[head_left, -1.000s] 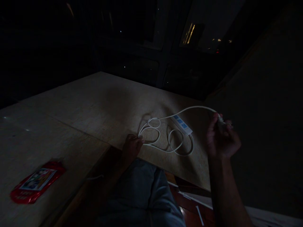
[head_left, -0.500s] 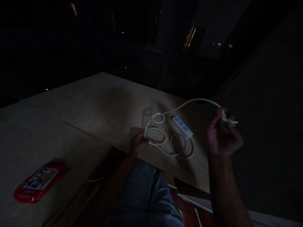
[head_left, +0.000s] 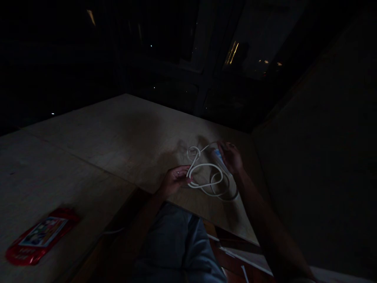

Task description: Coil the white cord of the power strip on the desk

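A white power strip [head_left: 220, 159] with blue sockets lies on a wooden board [head_left: 123, 133], its white cable [head_left: 206, 177] looped in coils in front of it. My left hand [head_left: 174, 181] pinches the cable at the left side of the coils. My right hand [head_left: 231, 157] rests on the far end of the power strip, fingers curled over it. The plug is hidden.
A red packet [head_left: 38, 237] with a printed label lies at the lower left on the board. My grey-trousered knee [head_left: 176, 243] fills the bottom middle. A dark window with distant lights [head_left: 231, 53] is behind. A dark wall panel [head_left: 318, 165] stands to the right.
My right hand came down from the raised position at the right, where it held the plug end, to the power strip. The cable loops have gathered closer together.
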The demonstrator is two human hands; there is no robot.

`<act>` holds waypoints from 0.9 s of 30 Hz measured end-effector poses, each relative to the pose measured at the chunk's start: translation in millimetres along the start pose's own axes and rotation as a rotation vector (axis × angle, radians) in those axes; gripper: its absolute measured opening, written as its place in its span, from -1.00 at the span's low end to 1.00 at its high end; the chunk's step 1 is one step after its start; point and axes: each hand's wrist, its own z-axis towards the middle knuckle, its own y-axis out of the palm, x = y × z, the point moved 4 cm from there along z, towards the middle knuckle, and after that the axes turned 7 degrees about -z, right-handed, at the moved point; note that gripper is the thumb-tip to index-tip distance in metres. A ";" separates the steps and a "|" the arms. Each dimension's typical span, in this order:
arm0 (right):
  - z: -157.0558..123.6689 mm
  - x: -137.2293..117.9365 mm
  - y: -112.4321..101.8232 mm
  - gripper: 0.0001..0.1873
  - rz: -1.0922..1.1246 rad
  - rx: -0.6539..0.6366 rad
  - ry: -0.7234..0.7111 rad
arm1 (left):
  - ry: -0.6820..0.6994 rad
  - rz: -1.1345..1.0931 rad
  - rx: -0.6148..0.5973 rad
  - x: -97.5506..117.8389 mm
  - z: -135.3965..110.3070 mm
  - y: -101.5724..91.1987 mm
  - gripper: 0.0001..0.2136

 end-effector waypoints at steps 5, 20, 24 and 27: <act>-34.7 41.4 18.5 -0.52 -0.223 -0.256 0.366 | 0.072 -0.028 0.096 5.9 6.5 -0.5 -0.42; -75.7 7.1 13.3 -0.09 -0.392 -0.370 0.182 | -0.069 -0.322 0.516 -29.6 5.1 -22.7 -0.50; -75.4 1.7 2.6 -0.49 -0.641 -0.163 -0.023 | -0.101 -0.372 0.483 -29.2 3.9 -18.6 -0.57; -76.9 -11.2 -3.5 -0.63 -0.774 -0.149 -0.060 | -0.122 -0.349 0.462 -29.7 2.5 -24.1 -0.64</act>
